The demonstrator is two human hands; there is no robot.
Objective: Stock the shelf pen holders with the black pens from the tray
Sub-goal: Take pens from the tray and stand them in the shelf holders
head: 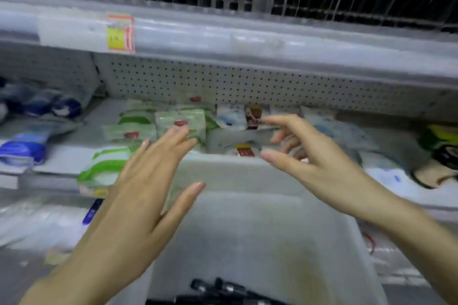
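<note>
A translucent white tray (260, 230) sits in front of me, its far rim against the shelf. Black pens (223, 291) lie at its near bottom edge. My left hand (138, 195) is raised over the tray's left rim with straight, spread fingers and holds nothing. Above the far rim my right hand (304, 158) reaches toward the shelf, fingers loosely spread and empty. No pen holder is clearly visible; the frame is blurred.
The shelf (81, 156) holds green-and-white packets (181, 124), blue-labelled packs (24, 148) at left, pale packets (247, 116) at centre and a yellow-black item (443, 143) at right. A perforated back panel (247, 84) and a price-tag rail (121, 33) run above.
</note>
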